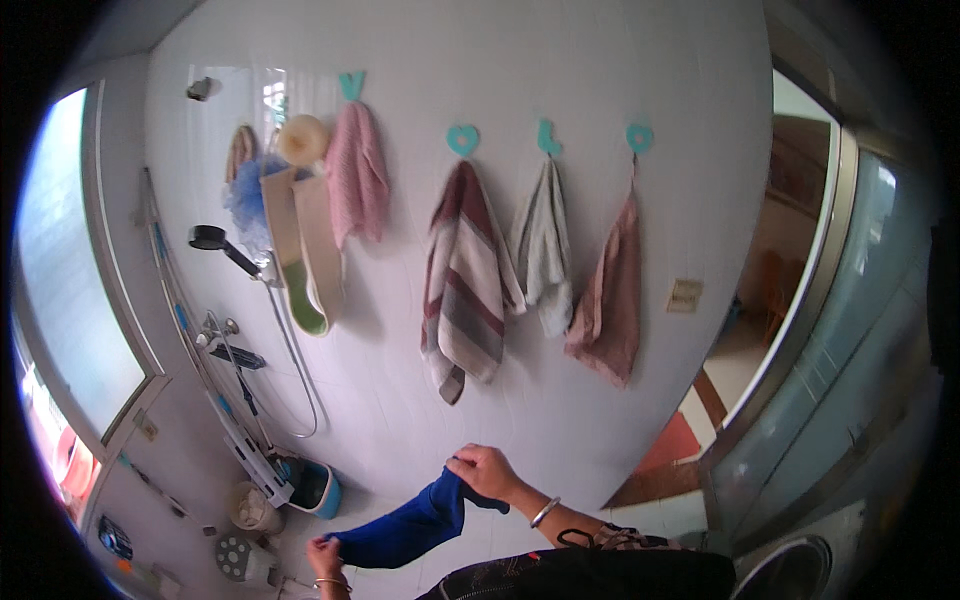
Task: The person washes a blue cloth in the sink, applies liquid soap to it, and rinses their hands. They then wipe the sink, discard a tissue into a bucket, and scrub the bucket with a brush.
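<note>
A dark blue cloth (409,525), perhaps a garment, is stretched between my two hands above the tiled floor. My left hand (325,559), low in the picture, pinches its left end. Higher up and to the right, my right hand (480,466) grips the other end between thumb and fingers, and a darker bit of the cloth dangles below that hand. Each wrist wears a bracelet. My black clothing hides part of the floor beneath.
Towels, including a striped towel (469,300), hang from turquoise wall hooks. A shower head (208,238) and mop handles are at left. Below stand a blue bucket (330,495), a waste bin (256,510) and a stool (238,559). A doorway opens at right, near a round-doored washing machine (787,574).
</note>
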Available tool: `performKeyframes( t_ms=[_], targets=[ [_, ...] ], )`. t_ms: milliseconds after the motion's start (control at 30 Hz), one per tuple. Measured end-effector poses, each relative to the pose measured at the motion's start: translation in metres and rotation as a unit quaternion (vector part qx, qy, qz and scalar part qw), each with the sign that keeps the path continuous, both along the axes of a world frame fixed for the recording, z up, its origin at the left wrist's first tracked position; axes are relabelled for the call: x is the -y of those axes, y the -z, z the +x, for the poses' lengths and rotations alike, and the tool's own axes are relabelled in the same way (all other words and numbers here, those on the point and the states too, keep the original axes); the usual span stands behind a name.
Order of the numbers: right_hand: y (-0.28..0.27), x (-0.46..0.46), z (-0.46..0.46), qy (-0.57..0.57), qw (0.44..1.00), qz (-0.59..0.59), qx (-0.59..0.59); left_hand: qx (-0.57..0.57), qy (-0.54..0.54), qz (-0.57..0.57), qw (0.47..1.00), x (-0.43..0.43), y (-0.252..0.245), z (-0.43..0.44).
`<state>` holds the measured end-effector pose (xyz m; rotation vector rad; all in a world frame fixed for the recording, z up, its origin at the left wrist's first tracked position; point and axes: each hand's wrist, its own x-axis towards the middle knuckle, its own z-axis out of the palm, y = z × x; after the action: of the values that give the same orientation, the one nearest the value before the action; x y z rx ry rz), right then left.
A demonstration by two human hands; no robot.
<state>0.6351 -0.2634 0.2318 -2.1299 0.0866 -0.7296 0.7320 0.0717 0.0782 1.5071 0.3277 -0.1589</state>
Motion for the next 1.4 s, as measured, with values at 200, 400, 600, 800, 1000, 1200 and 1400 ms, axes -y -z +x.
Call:
performKeyframes(
  t_ms=[200, 400, 600, 800, 1000, 1200, 1400],
  targets=[
    [-0.028, -0.046, 0.026, -0.23, 0.973, 0.004, -0.007, -0.202, 0.246, -0.317, 0.893, 0.077, 0.005, -0.029],
    [-0.033, -0.097, 0.021, -0.506, 0.778, 0.183, -0.325, -0.071, 0.324, -0.535, 0.777, 0.139, -0.047, -0.039],
    [-0.033, -0.093, 0.047, -0.514, 0.677, 0.427, -0.31, -0.019, 0.294, -0.575, 0.764, 0.144, -0.051, -0.026],
    [-0.023, -0.057, 0.062, -0.415, 0.883, 0.174, -0.131, 0.124, 0.315, -0.657, 0.673, 0.155, -0.072, -0.013],
    [-0.003, 0.017, 0.043, -0.198, 0.947, 0.179, -0.182, -0.06, 0.135, -0.661, 0.736, 0.118, -0.12, -0.019],
    [0.058, -0.041, 0.012, -0.434, 0.622, 0.58, -0.296, -0.075, 0.232, -0.652, 0.718, 0.135, -0.14, -0.028],
    [0.045, -0.054, 0.01, -0.352, 0.767, 0.481, -0.237, -0.127, 0.298, -0.685, 0.652, 0.121, -0.113, -0.036]
  ],
)
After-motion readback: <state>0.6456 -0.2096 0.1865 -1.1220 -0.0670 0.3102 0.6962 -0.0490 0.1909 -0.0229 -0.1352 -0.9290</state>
